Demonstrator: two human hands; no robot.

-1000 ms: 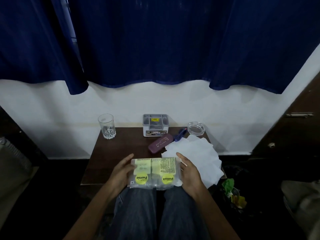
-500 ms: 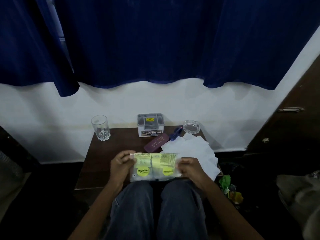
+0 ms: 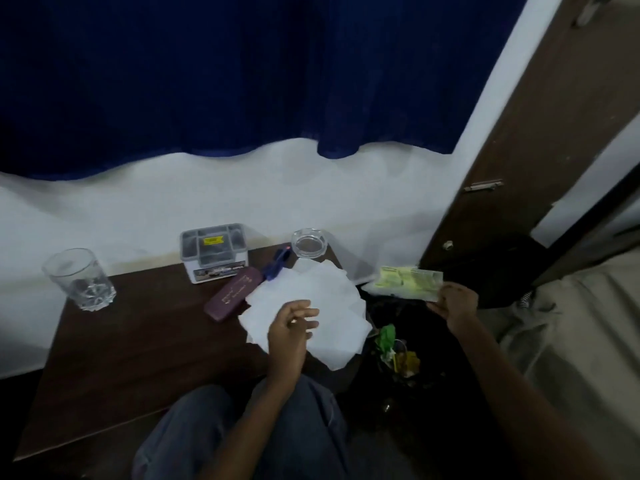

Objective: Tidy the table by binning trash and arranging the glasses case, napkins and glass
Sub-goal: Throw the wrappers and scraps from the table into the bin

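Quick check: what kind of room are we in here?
Probably a bedroom or a small living room at home: a blue curtain over a white wall, a wooden door, and a low table with a glass.

view: head, only one | from: above the near edge of the counter [image 3: 138, 341], over the person's lap | faces: forward and down, turned toward the counter's right edge | range: close

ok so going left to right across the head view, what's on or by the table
drinking glass → grey organiser box → maroon glasses case → fanned white napkins → yellow-green packet held out by the right hand, past the table's right edge.
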